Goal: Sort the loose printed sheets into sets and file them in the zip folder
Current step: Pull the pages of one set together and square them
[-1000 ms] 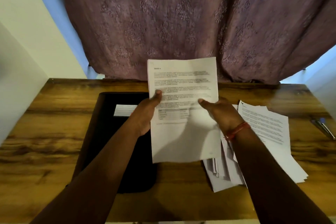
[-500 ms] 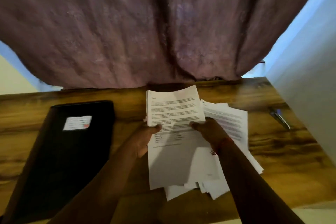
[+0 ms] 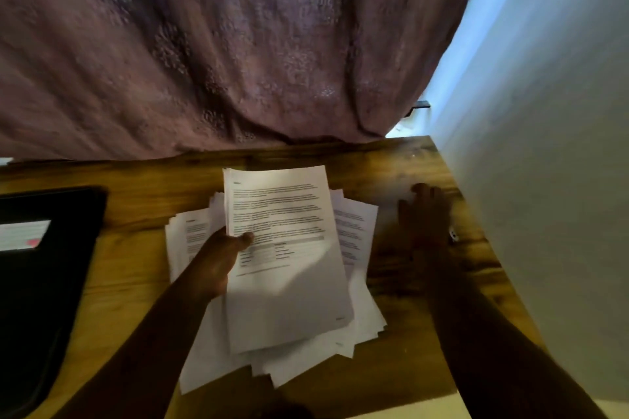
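My left hand (image 3: 221, 258) pinches the left edge of a printed sheet (image 3: 289, 269), thumb on top, and holds it just above a messy pile of loose printed sheets (image 3: 357, 248) on the wooden table (image 3: 136, 207). My right hand (image 3: 425, 214) is blurred and lies with fingers spread on the bare table to the right of the pile, near the white wall; it holds nothing. The black zip folder (image 3: 41, 282) with a white label lies closed at the left edge of the view.
A purple patterned curtain (image 3: 238, 44) hangs behind the table's far edge. A white wall (image 3: 544, 180) runs along the table's right side. A small pen-like object (image 3: 452, 235) lies just beside my right hand.
My right hand has let go of the sheet and moved right onto the table. My left hand alone now holds the sheet over the pile. The view has swung right.
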Tool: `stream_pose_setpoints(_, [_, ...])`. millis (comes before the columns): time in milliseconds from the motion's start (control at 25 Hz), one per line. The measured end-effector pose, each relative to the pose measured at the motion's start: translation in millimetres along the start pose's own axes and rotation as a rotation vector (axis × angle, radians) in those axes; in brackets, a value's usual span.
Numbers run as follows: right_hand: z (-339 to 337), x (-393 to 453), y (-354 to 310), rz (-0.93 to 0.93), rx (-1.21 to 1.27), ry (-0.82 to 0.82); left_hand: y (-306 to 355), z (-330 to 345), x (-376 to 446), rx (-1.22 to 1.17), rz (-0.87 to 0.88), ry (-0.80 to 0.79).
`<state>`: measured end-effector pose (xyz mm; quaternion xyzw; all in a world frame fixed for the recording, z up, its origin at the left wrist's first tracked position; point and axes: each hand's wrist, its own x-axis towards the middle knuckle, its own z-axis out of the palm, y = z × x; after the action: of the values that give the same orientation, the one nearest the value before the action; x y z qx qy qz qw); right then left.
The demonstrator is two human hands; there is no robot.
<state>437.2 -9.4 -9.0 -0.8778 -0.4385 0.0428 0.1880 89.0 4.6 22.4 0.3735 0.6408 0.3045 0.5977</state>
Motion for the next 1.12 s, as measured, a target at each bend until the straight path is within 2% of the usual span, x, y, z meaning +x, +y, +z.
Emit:
stream_pose_setpoints(40, [1.8, 9.6, 20.4, 0.073, -0.146, 0.0, 0.5, 2.9, 0.7, 0.014, -0.004, 0.013])
stream_pose_setpoints(120, [9.2, 17.5, 47.2, 0.16, -0.264, -0.11, 1.2, 7.3, 3.2, 0.048, 0.003, 0.035])
stream_pose_setpoints(200, [15.9, 21.3, 61.4, 0.109, -0.292, -0.129, 1.6, 12.4, 6.8, 0.069, 0.01, 0.05])
stream_pose_setpoints(320, [19.4, 27.0, 65.3, 0.023, -0.196, -0.086, 2.9, 21.1, 8.5, 0.072, 0.004, 0.044])
stream_pose_setpoints(440, [21.2, 22.8, 52.5, -0.007, 0.061, -0.07, 6.7, 27.6, 6.4, 0.013, -0.018, 0.009])
stream_pose_setpoints(560, [8.7, 8.4, 14.2, -0.071, 0.512, -0.139, 7.0, 28.8, 5.9, -0.058, -0.032, -0.028])
stream_pose_setpoints(640, [-8.9, -9.6, -23.6, -0.026, 0.778, -0.34, 7.4, 26.3, 3.3, -0.056, -0.02, -0.043])
stream_pose_setpoints(720, [-22.9, -26.1, -56.7, -0.005, 0.923, -0.57, 7.3, 19.9, 0.2, -0.024, 0.013, -0.055])
stream_pose_setpoints(760, [-28.1, -33.0, -70.1, -0.033, 0.95, -0.634, 7.9, 15.7, -2.0, -0.002, 0.03, -0.063])
stream_pose_setpoints(840, [-34.4, -42.6, -96.9, -0.174, 0.908, -0.648, 11.1, 1.0, -7.5, 0.044, 0.056, -0.084])
stream_pose_setpoints(960, [-40.3, -56.6, -136.0, -0.401, 0.726, -0.519, 15.3, -25.9, -14.9, 0.118, 0.069, -0.11])
stream_pose_setpoints(1120, [-43.2, -74.0, -184.0, -0.467, 0.561, -0.529, 21.1, -56.4, -26.9, 0.131, 0.09, -0.102])
